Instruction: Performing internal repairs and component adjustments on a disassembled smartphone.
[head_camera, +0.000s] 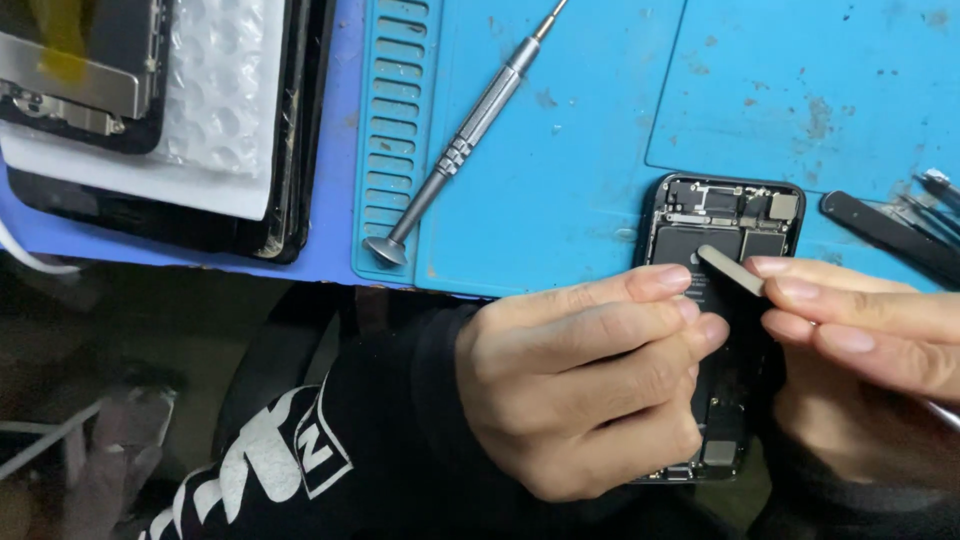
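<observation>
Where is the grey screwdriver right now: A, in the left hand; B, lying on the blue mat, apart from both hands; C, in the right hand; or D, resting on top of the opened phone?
B: the screwdriver lies on the blue mat, up and to the left of the opened phone, while the left hand and right hand are both at the phone.

Head view: looks steeply down from above, close over the blue mat (580, 200) edge.
Other views: one camera only.
</observation>
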